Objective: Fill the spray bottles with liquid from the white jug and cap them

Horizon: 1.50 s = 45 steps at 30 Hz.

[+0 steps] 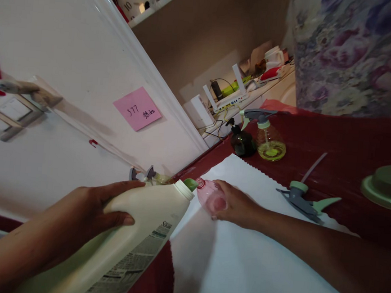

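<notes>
My left hand (109, 212) is closed round a large cream detergent jug (142, 214), tilted with its mouth and green spout (190, 183) toward the right. Against that spout, or very near it, is the neck of a small pink clear bottle (208, 193). Its body lies in the grip of my right hand (236, 204), tipped toward the jug. Whether liquid passes between them I cannot make out. A grey and green spray trigger head (302, 200) with a thin tube rests at the edge of the white cloth, right of my right hand.
The white cloth (241, 258) covers part of a dark red table (344, 144). A spray bottle with yellow liquid (272, 145) and a dark pump bottle (241, 141) stand at the back. A green dish (387, 186) sits at right. A white router (231, 102) is behind, by the wall.
</notes>
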Each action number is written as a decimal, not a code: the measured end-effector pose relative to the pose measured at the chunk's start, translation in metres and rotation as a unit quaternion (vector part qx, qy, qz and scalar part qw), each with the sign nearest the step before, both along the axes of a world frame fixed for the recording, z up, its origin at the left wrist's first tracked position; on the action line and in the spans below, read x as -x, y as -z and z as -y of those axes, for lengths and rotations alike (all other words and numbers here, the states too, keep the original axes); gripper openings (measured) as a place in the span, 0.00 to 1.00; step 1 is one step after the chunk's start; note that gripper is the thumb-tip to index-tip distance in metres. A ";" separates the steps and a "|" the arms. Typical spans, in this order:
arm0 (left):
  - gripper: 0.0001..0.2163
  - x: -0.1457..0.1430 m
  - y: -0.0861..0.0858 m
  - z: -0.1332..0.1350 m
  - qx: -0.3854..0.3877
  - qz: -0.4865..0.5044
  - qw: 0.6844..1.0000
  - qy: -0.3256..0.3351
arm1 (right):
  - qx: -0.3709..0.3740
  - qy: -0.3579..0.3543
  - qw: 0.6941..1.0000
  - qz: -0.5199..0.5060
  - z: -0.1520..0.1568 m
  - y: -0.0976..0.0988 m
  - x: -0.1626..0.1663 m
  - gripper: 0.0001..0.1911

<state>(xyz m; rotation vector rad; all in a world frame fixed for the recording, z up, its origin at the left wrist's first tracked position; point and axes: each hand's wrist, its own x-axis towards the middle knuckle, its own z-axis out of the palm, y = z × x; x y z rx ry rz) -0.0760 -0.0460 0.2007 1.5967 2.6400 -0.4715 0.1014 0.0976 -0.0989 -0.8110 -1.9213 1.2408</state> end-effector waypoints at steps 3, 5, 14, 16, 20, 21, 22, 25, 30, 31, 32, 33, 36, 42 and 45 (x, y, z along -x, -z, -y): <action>0.37 0.000 0.001 0.000 0.002 0.003 1.000 0.003 | 0.000 0.000 1.000 -0.001 0.000 -0.001 0.000 0.48; 0.37 0.000 0.001 -0.001 0.000 0.001 1.000 0.001 | 0.000 -0.001 1.000 -0.001 0.001 -0.001 0.000 0.49; 0.37 0.000 0.000 0.000 -0.008 0.002 1.000 0.006 | -0.005 -0.002 1.000 0.000 -0.001 0.003 0.001 0.50; 0.37 0.002 0.000 0.000 -0.015 0.004 1.000 0.011 | -0.005 -0.001 1.000 0.000 -0.001 0.004 0.001 0.50; 0.35 0.005 0.001 0.001 -0.010 0.012 1.000 0.018 | -0.003 -0.002 1.000 -0.002 -0.001 0.002 0.000 0.50; 0.35 0.004 0.001 0.001 -0.007 0.012 1.000 0.018 | -0.002 -0.003 1.000 -0.003 0.000 0.001 0.000 0.49; 0.35 0.003 0.001 0.000 -0.006 0.010 1.000 0.018 | -0.002 -0.003 1.000 -0.004 0.000 0.000 -0.001 0.49; 0.36 -0.002 0.001 -0.001 -0.003 0.004 1.000 0.008 | -0.001 -0.002 1.000 -0.007 0.000 -0.001 -0.001 0.47; 0.36 -0.007 0.000 -0.004 -0.018 -0.001 1.000 0.003 | 0.000 0.002 1.000 -0.010 -0.001 0.002 0.000 0.49; 0.36 -0.007 0.000 -0.004 -0.016 -0.001 1.000 0.005 | -0.001 0.003 1.000 -0.011 -0.001 0.002 0.000 0.49; 0.37 -0.007 0.000 -0.004 -0.008 0.001 1.000 0.004 | -0.002 0.003 1.000 -0.010 -0.001 0.002 0.000 0.49; 0.37 -0.007 0.000 -0.003 -0.002 0.004 1.000 0.001 | -0.002 0.003 1.000 -0.010 -0.001 0.002 0.000 0.49; 0.37 -0.007 -0.001 -0.003 0.007 0.008 1.000 -0.010 | -0.003 0.003 1.000 -0.008 0.000 0.001 0.000 0.49; 0.35 -0.007 -0.001 -0.005 -0.007 0.001 1.000 0.012 | -0.003 0.002 1.000 -0.008 0.000 0.002 0.000 0.49; 0.36 -0.008 -0.001 -0.005 -0.008 0.006 1.000 -0.004 | -0.007 0.002 1.000 -0.011 -0.001 0.003 0.000 0.49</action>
